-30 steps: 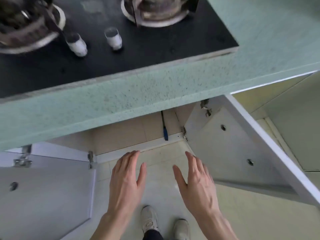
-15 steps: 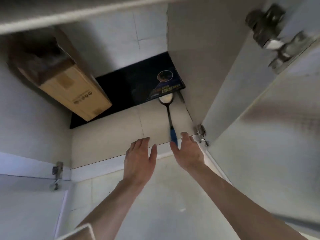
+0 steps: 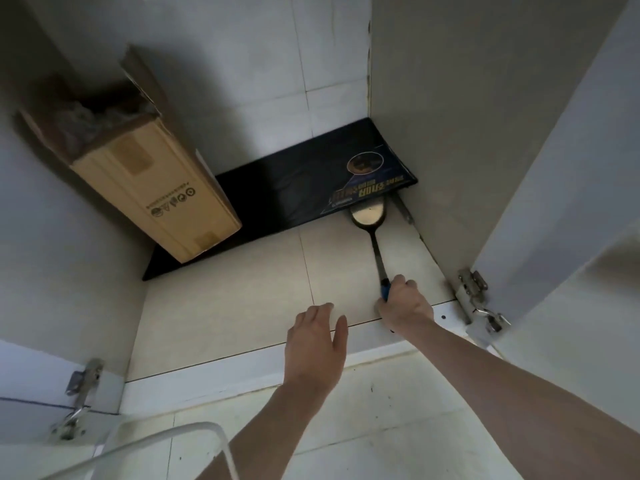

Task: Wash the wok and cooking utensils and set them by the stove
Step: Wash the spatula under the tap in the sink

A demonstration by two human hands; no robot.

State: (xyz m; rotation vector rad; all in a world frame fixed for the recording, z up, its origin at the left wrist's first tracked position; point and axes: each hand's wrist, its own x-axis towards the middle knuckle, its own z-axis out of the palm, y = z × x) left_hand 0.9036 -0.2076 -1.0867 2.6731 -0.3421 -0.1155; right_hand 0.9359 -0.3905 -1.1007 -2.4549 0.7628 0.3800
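Observation:
A metal spatula (image 3: 369, 216) with a dark shaft and a blue handle lies on the tiled floor of the open cabinet, its blade against a black box at the back right. My right hand (image 3: 403, 304) grips the blue handle end near the cabinet's front edge. My left hand (image 3: 317, 336) hovers open, palm down, just left of it over the front of the cabinet floor. No wok is in view.
A flat black box (image 3: 294, 199) lies along the cabinet's back. A tall cardboard carton (image 3: 156, 188) leans at the left. The open right door (image 3: 561, 188) and its hinge (image 3: 474, 296) stand close to my right hand. A white curved bar (image 3: 166, 441) is at the bottom left.
The view dropped from the stove top to inside the lower cabinet. My right hand reached in and closed round the spatula's blue handle; my left hand stayed open beside it.

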